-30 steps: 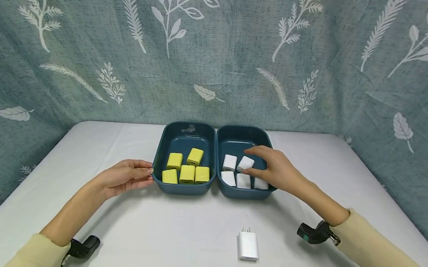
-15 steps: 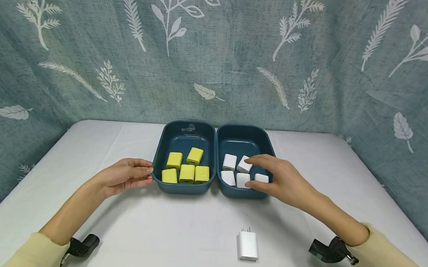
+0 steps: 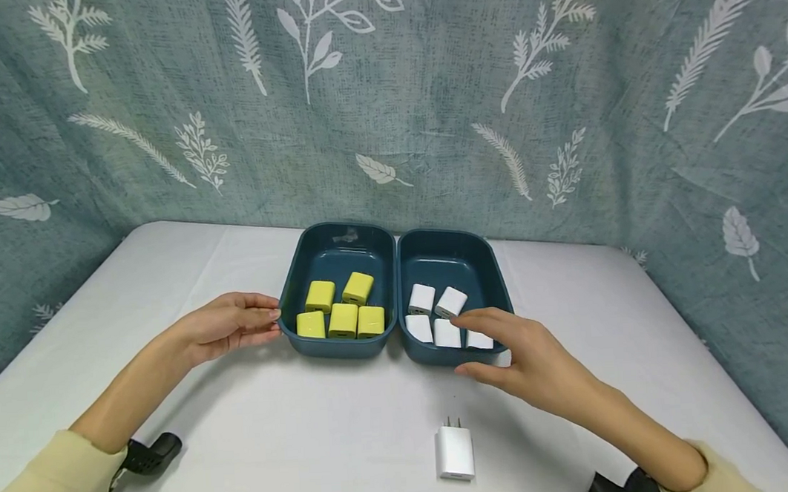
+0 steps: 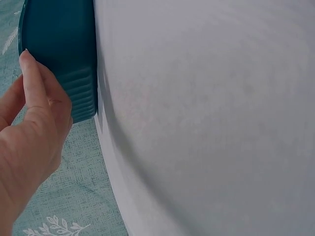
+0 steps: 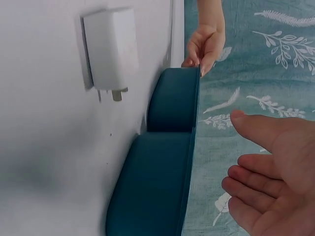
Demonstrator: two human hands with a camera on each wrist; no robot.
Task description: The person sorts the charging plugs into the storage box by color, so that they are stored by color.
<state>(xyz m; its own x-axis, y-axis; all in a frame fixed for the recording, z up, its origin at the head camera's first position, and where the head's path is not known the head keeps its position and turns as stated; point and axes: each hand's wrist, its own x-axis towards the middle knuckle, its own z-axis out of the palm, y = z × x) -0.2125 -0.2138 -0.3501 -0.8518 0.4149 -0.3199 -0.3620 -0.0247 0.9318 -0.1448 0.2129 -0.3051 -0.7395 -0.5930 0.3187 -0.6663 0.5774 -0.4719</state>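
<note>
In the head view my left hand (image 3: pixel 234 326) holds the left side of a dark blue bin (image 3: pixel 349 259), its thumb and fingertips at the rim. Several yellow charger plugs (image 3: pixel 343 319) lie in that bin. Right beside it stands a matching bin (image 3: pixel 447 265) with several white charger plugs (image 3: pixel 450 301) inside. My right hand (image 3: pixel 530 354) hovers over this second bin's front right corner, thumb and fingers apart and holding nothing. Nearer to me, a single white charger plug (image 3: pixel 455 453) lies on the table, prongs pointing away. The right wrist view shows the right palm (image 5: pixel 280 182) bare.
A white cloth covers the table (image 3: pixel 277 438). Behind the bins hangs a blue-green curtain (image 3: pixel 430 162) with white leaf prints, which also runs along both sides. A black wrist camera (image 3: pixel 152 453) sits below the left forearm.
My right hand has drawn back from among the white charger plugs toward the bin's front edge, its fingers spread. The plug it was touching stays in the bin. The left hand has hardly moved.
</note>
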